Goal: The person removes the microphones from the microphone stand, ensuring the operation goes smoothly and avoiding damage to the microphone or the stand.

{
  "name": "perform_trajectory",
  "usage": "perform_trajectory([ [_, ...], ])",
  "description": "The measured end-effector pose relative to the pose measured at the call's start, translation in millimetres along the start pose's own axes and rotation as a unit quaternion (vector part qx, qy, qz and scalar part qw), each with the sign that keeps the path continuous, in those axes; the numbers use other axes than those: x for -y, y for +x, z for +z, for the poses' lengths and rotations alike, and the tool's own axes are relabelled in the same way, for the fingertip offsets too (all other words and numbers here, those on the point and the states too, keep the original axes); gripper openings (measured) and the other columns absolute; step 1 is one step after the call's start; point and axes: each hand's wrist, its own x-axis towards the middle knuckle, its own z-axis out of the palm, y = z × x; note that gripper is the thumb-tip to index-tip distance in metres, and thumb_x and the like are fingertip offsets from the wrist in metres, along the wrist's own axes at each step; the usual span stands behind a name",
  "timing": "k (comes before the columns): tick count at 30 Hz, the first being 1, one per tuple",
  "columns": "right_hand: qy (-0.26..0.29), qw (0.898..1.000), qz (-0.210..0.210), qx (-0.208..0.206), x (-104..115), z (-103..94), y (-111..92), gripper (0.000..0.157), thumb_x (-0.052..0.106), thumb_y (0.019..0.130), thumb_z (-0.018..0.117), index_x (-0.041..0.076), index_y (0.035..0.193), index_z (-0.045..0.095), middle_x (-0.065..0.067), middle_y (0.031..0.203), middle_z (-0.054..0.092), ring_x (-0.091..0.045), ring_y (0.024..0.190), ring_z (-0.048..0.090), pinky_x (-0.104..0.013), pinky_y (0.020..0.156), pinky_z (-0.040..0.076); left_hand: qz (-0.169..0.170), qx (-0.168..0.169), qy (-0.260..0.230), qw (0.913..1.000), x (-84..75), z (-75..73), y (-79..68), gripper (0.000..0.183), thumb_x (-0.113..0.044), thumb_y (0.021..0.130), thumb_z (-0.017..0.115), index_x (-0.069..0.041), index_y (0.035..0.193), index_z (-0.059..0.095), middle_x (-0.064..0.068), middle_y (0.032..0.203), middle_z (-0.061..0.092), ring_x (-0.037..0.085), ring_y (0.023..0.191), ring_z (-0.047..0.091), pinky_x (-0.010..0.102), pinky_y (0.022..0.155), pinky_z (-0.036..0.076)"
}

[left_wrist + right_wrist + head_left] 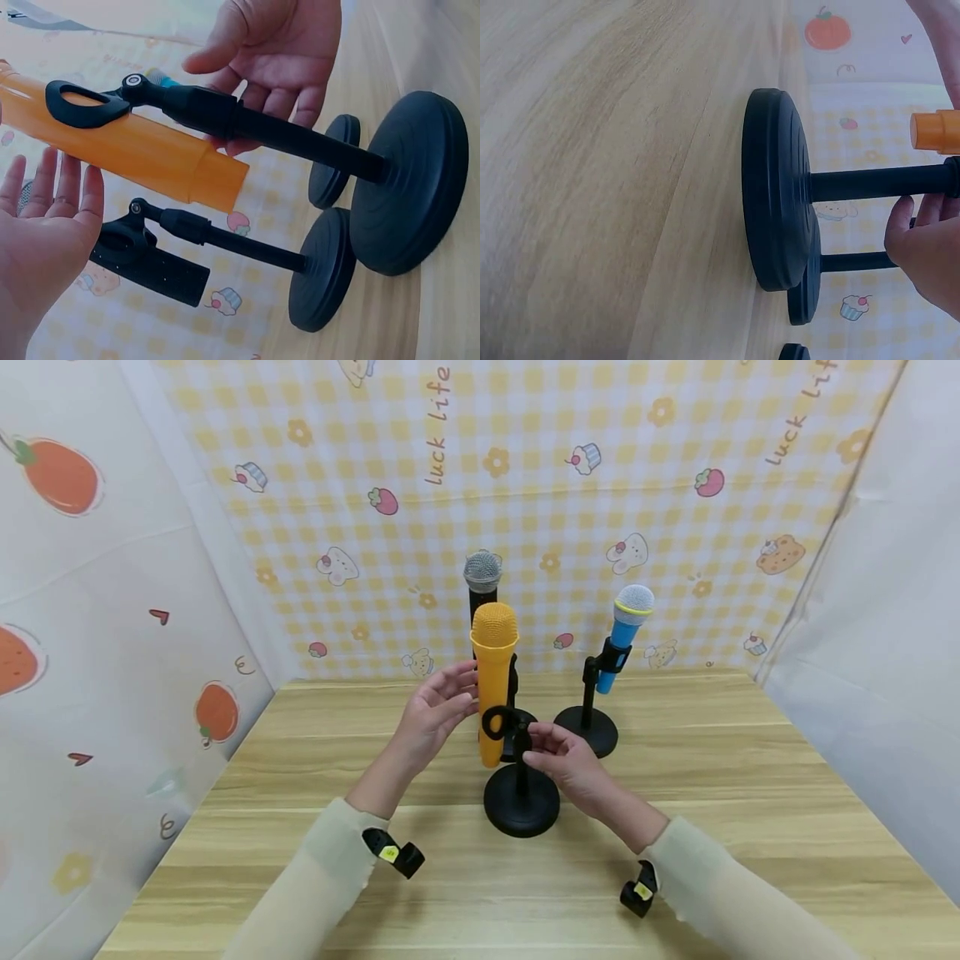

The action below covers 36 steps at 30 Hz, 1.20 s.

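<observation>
An orange microphone [494,677] stands upright at the middle of the table. The looped black clip [84,112] of a round-based desk stand [521,803] lies against its handle. My left hand [442,703] is at the left side of the microphone, fingers extended and thumb apart from them; whether they touch it is unclear. To the right of the stand's pole, my right hand [572,767] has its fingers loosely bent beside and behind the pole [885,182]. In the left wrist view, that right hand [289,56] shows its thumb held away from the pole.
Behind the orange one stands a black microphone with a silver head [482,572], on its own stand [322,270]. A blue microphone [624,633] leans in a clip on a third stand [587,731] at the back right. A patterned cloth [525,518] hangs behind the wooden table [337,760].
</observation>
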Motion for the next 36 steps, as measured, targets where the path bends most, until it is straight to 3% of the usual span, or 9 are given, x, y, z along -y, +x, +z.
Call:
perform_trajectory([
  [11,0.006,1.0,0.017,-0.021,-3,1.8,3,0.032,-0.004,0.089,0.066,0.013,0.115,0.064,-0.005,0.108,0.056,-0.02,0.1,0.05,-0.026,0.088,0.049,0.002,-0.006,0.007,1.0,-4.3,10.1,11.8,0.039,0.008,0.091,0.055,-0.007,0.127,0.055,0.006,0.118,0.061,0.021,0.108,0.055,0.029,0.09,0.048],
  [19,-0.009,0.999,0.018,-0.033,-6,0.3,6,0.03,-0.002,0.089,0.068,0.013,0.115,0.065,-0.004,0.106,0.053,-0.02,0.099,0.047,-0.023,0.084,0.049,0.011,-0.005,0.01,0.9999,-7.9,16.1,19.7,0.039,0.012,0.089,0.054,-0.011,0.121,0.056,0.004,0.116,0.061,0.02,0.108,0.054,0.029,0.092,0.047],
  [28,-0.035,0.998,0.024,-0.038,-7,0.3,8,0.034,0.0,0.091,0.066,0.007,0.123,0.059,-0.005,0.111,0.051,-0.021,0.102,0.044,-0.023,0.083,0.048,0.025,0.009,0.033,0.9991,-13.3,19.2,25.2,0.039,0.013,0.088,0.057,-0.002,0.124,0.055,0.008,0.121,0.061,0.023,0.111,0.056,0.032,0.095,0.047],
  [36,-0.057,0.998,0.023,-0.034,-7,2.1,7,0.039,0.003,0.093,0.065,0.003,0.13,0.052,-0.006,0.114,0.05,-0.022,0.105,0.043,-0.024,0.086,0.048,0.036,0.028,0.034,0.9984,-10.3,18.3,25.9,0.053,-0.005,0.084,0.075,0.006,0.13,0.051,0.01,0.123,0.061,0.023,0.111,0.057,0.033,0.096,0.046],
])
